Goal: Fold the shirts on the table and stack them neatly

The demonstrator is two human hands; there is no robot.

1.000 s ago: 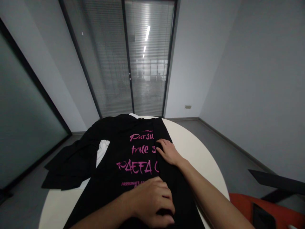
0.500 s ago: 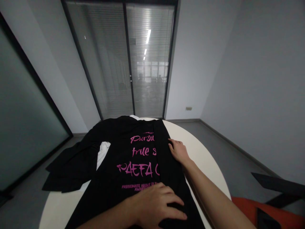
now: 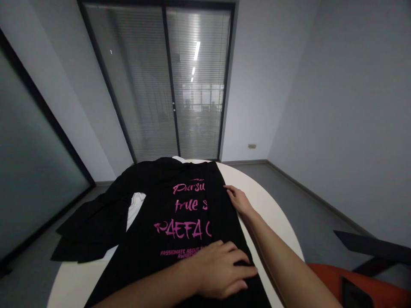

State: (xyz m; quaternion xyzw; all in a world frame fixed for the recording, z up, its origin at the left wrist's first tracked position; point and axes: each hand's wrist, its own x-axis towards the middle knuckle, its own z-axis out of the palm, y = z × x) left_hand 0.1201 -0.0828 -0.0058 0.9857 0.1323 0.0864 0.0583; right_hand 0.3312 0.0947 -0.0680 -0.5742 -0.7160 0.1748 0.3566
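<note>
A black T-shirt (image 3: 135,265) with pink lettering lies spread out, its right side folded over in a strip that covers the ends of the words. My left hand (image 3: 226,269) rests on the lower part of that strip, fingers apart and pointing to the right edge. Farther up, my right hand (image 3: 239,201) touches the same edge from outside, with its fingers stretched out. On the left a black sleeve (image 3: 96,226) hangs past the table. White cloth (image 3: 136,207) shows beneath the shirt.
The shirt lies on a round white table (image 3: 269,209). An orange chair (image 3: 334,282) with a black armrest (image 3: 369,246) stands at the lower right. Beyond the table are a glass partition with blinds (image 3: 154,94) and a wall socket (image 3: 252,146).
My left hand has slid slightly right and up, reaching the folded edge. The right hand stays at the shirt's edge. The whole view has shifted a little.
</note>
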